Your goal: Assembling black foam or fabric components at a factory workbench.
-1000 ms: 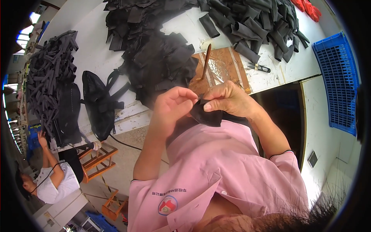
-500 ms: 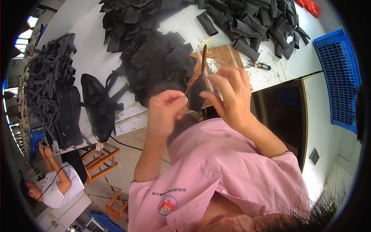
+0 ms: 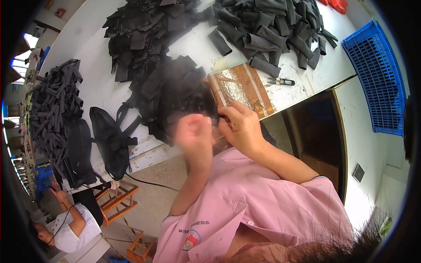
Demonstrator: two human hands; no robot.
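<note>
Regripped a black fabric piece point(image 3: 215, 119) just beside the brown board point(image 3: 239, 87), closing the right hand point(image 3: 239, 129) from spread to pinch. Moved the left hand point(image 3: 193, 135) left of the board, grip too blurred to tell.

- Head view: worn above the hands point(image 3: 242, 130), looking steeply down, close in.
- Wide fisheye, straight edges bowing toward rim.
- Reaches worktop point(image 3: 90, 48) beyond hands, wearer's pink shirt point(image 3: 272, 197) on near side.
</note>
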